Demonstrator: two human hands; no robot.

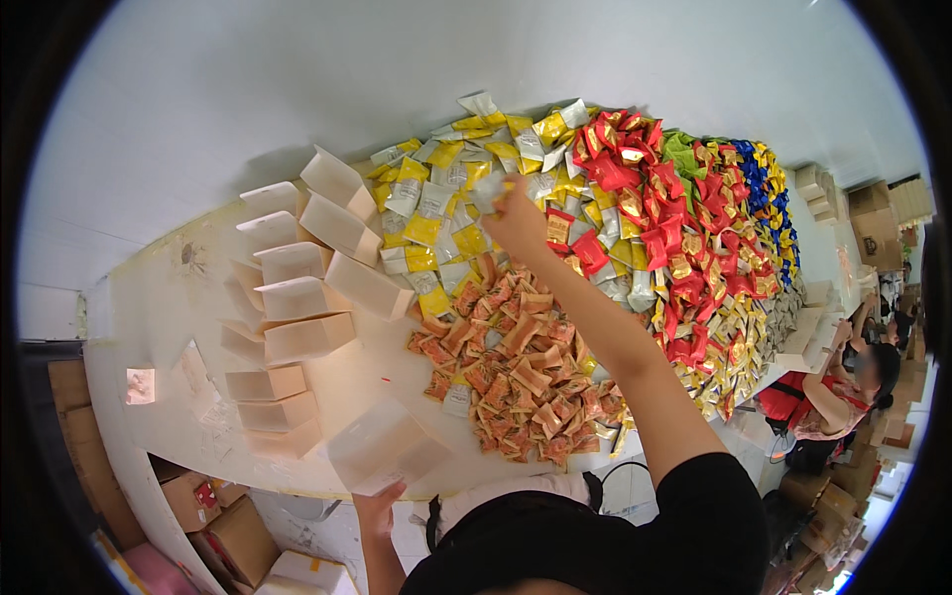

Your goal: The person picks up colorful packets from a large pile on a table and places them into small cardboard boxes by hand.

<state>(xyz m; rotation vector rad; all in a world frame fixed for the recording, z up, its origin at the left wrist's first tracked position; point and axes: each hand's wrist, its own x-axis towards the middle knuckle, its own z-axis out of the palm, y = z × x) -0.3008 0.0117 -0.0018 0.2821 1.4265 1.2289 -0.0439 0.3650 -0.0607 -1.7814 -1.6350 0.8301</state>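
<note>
My left hand grips the near edge of a white paperboard box, tilted over the table's front edge. My right hand is stretched over a heap of yellow-and-white packets, its fingers closed around a pale packet that is partly blurred. Nearer to me lies a pile of orange-brown wrapped packets. Red-and-gold packets spread right of my right hand, with a few green ones among them. Rows of open paperboard boxes stand on the left part of the table.
Blue-and-yellow packets and small yellow ones lie farther right. A person works at the right beside white boxes. A wall runs behind the table. Cardboard cartons stand below at the left.
</note>
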